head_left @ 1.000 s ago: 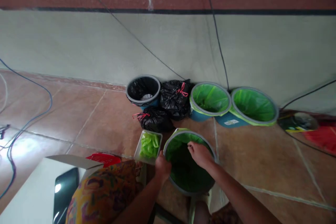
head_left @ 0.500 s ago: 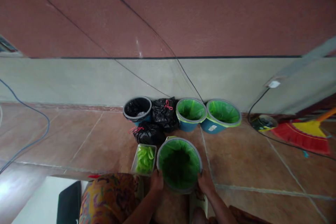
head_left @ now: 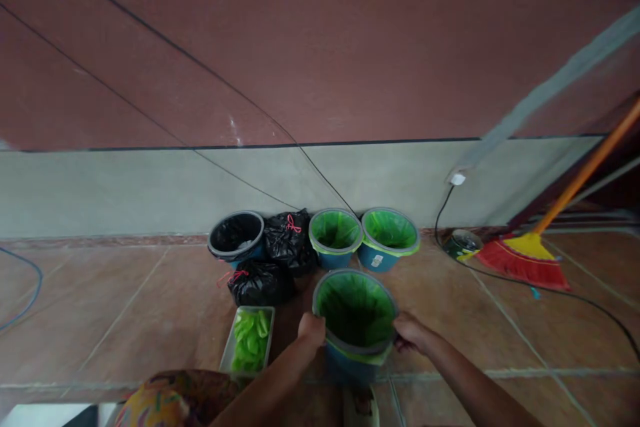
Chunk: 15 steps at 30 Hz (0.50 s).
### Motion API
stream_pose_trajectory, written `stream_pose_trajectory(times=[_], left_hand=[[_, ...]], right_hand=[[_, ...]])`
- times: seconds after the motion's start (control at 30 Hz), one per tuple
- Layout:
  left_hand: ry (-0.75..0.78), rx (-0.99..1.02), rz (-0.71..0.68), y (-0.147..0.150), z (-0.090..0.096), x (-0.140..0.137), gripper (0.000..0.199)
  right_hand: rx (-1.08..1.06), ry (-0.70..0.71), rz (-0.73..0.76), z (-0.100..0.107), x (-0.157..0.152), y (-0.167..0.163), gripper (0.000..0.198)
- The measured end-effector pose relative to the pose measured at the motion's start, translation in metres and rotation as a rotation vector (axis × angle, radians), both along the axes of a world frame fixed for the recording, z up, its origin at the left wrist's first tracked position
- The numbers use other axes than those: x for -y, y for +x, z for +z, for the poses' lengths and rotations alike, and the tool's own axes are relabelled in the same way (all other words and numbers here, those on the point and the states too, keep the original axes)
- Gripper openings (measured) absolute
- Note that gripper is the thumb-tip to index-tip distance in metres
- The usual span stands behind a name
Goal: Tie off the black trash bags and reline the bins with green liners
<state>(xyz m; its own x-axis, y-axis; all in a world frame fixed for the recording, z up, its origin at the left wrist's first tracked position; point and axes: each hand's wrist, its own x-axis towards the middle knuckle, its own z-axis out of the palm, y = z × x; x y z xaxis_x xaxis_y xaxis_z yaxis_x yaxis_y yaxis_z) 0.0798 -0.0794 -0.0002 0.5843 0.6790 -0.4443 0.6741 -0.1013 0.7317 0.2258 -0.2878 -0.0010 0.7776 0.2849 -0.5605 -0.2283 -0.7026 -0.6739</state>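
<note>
A blue bin (head_left: 347, 367) with a grey rim is lined with a green plastic bag (head_left: 357, 293). My left hand (head_left: 311, 330) grips its rim on the left, and my right hand (head_left: 406, 331) grips the right side. The bin leans a little, its mouth tilted away from me; its inside is dark toward the bottom. To the left of it, a clear plastic container (head_left: 227, 353) holds several folded green bags (head_left: 251, 340). Two tied black garbage bags (head_left: 260, 282) with red ties lie beyond the container.
Along the wall stand a black-lined bin (head_left: 261, 250) and two green-lined bins (head_left: 334, 257), (head_left: 383, 260). Further right are a tin can (head_left: 463, 245), a red broom (head_left: 525, 263) and a black cable (head_left: 545, 287) across the tiles. A blue cable (head_left: 37, 287) lies at left.
My hands have carried the bin away from my body toward the bins by the wall, and more of its outer side shows. The view has swung to the right.
</note>
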Motion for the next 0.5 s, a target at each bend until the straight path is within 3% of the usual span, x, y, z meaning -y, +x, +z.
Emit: stream_pose_trajectory(times=[0.1, 0.23, 0.33, 0.5], left_hand=[[-0.085, 0.001, -0.019, 0.039, -0.003, 0.035, 0.003], [-0.186, 0.084, -0.168, 0.083, -0.010, 0.069, 0.011], [-0.191, 0.131, -0.268, 0.111, -0.020, 0.082, 0.027], [-0.213, 0.155, -0.292, 0.147, -0.038, 0.089, 0.052]], right_hand=[[-0.098, 0.010, -0.073, 0.001, 0.042, 0.028, 0.028], [-0.134, -0.015, -0.227, -0.020, 0.094, 0.050, 0.038], [-0.108, -0.031, -0.338, -0.045, 0.122, 0.062, 0.044], [-0.069, -0.017, -0.429, -0.074, 0.140, 0.079, 0.046]])
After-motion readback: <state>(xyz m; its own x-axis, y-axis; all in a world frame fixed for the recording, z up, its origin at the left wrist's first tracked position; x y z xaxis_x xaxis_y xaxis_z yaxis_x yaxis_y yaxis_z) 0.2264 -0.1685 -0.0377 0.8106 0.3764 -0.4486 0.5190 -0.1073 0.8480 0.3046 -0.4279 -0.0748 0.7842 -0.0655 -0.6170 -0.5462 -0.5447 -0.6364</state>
